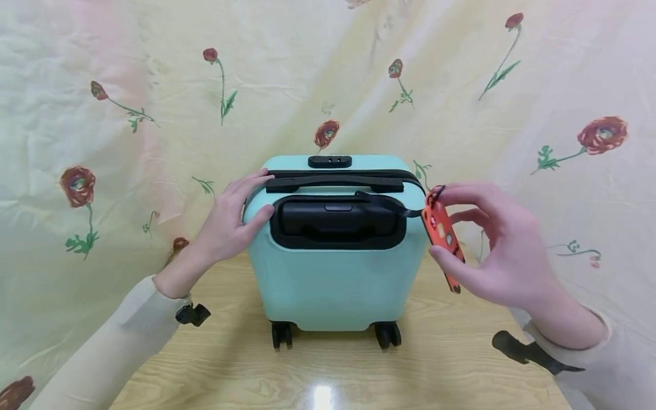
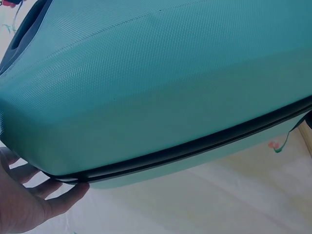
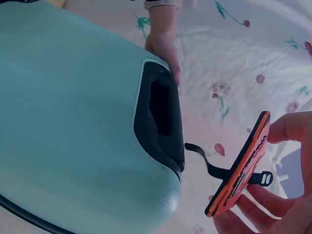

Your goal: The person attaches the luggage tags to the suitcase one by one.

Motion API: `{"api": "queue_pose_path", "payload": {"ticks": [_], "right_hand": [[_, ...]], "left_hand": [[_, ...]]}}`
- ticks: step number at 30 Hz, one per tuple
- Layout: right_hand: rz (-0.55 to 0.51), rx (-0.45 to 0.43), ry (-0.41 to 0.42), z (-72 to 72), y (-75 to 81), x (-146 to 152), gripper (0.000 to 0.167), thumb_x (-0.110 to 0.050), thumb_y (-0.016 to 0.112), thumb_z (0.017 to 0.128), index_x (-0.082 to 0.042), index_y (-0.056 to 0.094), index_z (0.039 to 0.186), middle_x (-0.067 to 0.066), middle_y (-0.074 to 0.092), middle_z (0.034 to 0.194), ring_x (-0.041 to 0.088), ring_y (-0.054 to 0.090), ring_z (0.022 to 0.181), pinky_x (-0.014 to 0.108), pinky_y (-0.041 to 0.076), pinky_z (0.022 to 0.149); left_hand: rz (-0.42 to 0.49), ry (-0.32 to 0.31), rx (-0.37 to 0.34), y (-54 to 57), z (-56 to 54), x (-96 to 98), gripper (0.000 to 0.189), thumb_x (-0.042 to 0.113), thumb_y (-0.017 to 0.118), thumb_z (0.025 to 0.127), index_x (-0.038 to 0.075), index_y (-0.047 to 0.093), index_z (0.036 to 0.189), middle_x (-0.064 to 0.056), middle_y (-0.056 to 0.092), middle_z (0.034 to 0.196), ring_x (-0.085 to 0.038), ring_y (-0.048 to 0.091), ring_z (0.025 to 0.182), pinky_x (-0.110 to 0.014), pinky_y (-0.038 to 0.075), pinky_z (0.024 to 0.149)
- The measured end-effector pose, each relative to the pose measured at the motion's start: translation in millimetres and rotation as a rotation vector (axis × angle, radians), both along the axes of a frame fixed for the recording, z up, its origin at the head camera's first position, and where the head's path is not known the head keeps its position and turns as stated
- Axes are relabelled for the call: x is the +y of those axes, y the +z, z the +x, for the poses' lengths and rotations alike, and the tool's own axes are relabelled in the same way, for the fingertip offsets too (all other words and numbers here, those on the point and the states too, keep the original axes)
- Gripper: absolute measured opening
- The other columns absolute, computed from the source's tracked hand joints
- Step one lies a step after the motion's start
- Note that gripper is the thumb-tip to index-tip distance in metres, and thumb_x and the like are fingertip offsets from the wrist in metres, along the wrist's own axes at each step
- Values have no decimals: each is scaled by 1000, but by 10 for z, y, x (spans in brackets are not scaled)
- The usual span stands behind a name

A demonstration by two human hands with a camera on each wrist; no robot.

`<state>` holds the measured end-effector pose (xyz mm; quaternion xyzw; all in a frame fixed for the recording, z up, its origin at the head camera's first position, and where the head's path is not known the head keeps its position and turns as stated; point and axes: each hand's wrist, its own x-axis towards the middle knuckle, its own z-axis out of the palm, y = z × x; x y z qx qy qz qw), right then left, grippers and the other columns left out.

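A mint-green suitcase [image 1: 333,287] stands upright in the middle of the head view, with a black carry handle [image 1: 333,181] on top. On its upper left corner rests my left hand [image 1: 232,219], fingers spread and lightly bent; the left wrist view shows the fingertips [image 2: 78,191] touching the black zip seam [image 2: 195,146]. Right of the suitcase, my right hand [image 1: 504,245] pinches an orange-red luggage tag [image 1: 439,230] between thumb and fingers. From the tag a black strap [image 3: 214,170] reaches toward the suitcase, its end hanging free in the right wrist view.
The suitcase's black wheels [image 1: 386,335] stand on a wood-grain tabletop [image 1: 333,376]. Behind hangs a pale cloth [image 1: 277,74] printed with red flowers. A recessed black telescopic handle [image 1: 338,219] and a combination lock [image 1: 329,162] are on the suitcase top.
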<state>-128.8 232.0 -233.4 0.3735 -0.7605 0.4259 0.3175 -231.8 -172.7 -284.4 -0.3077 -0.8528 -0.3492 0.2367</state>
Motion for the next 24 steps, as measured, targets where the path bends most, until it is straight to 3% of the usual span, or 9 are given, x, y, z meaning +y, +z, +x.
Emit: {"api": "queue_pose_path", "payload": {"ticks": [2,4,10,16,20,24], "right_hand": [[120,28,-107,-23,65,-46,70,8,87,62,5,68,129,7,72,123,11,67,111,9,56,86],[201,41,-163,-54,129,-100,66,0,89,66,1,68,129,6,72,121,8,65,109,7,54,84],[352,-8,-249,-131,281,-233,56,-12,90,73,-5,69,125,3,71,117,9,67,89,5,50,80],[485,-98,-289,-211,417,-346,47,-16,89,78,-7,68,120,3,67,119,14,68,94,28,59,77],[542,-105,-291,-237,495,-446,42,-19,87,80,-6,68,115,3,65,119,15,68,97,34,56,75],[611,-148,-281,-305,608,-559,37,-24,83,83,-4,68,112,5,64,120,16,70,93,35,54,76]], "left_hand": [[3,1,0,5,4,-13,55,30,63,104,11,55,155,-13,46,167,-38,42,154,-68,34,123],[7,1,0,11,9,-25,55,30,63,103,11,55,155,-14,46,167,-38,42,154,-68,34,124],[-2,-6,4,25,5,-26,55,31,63,103,11,56,154,-14,47,167,-38,42,154,-68,34,124],[-37,-16,-14,65,-12,-27,55,33,64,103,11,56,154,-14,47,166,-38,41,155,-67,33,125],[-122,-17,-69,241,-25,-50,51,38,58,107,10,59,150,-15,51,163,-39,43,154,-64,32,126],[-232,3,-144,565,-71,-43,45,38,53,111,7,66,142,-16,62,151,-38,51,147,-60,36,124]]}}
